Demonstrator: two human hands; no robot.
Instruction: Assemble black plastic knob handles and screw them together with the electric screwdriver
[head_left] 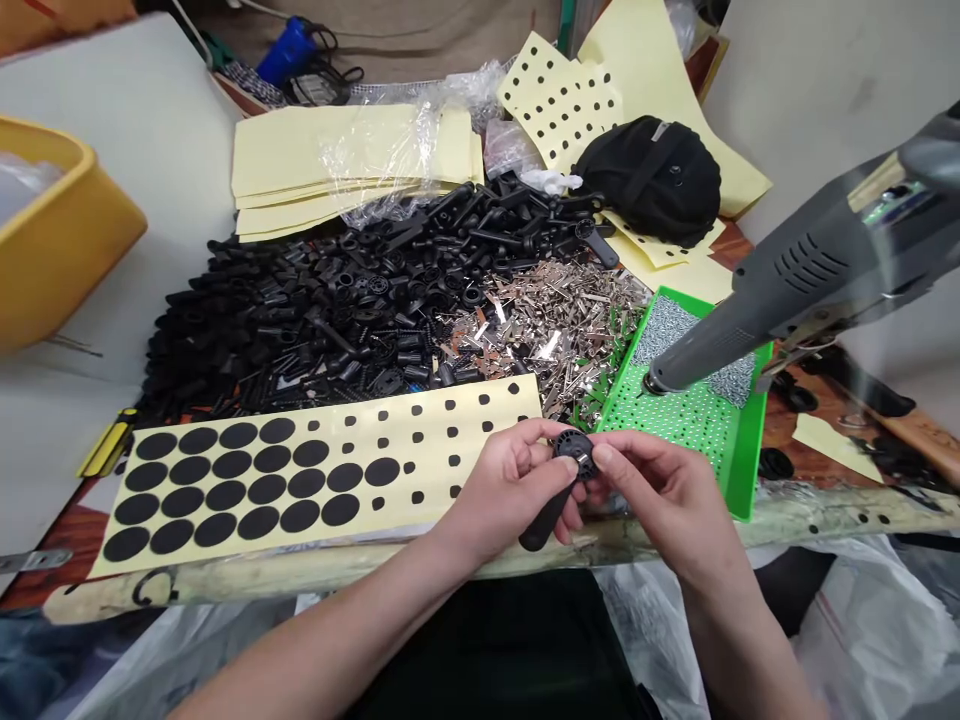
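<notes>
Black plastic knob (575, 452), handled, one: left hand (514, 490) closed around its stem, right hand (660, 490) pinching its rim; green tray (741, 465) and dotted yellow sheet (431, 465) just beside.

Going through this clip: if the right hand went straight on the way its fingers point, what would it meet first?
The right hand would meet the round black plastic part first; its fingertips are already on it. Just beyond lies the left hand, though depth is hard to judge from this view.

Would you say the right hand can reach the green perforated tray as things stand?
Probably yes: the right hand sits just beside the green perforated tray, nothing between them, though it holds a black plastic part.
</notes>
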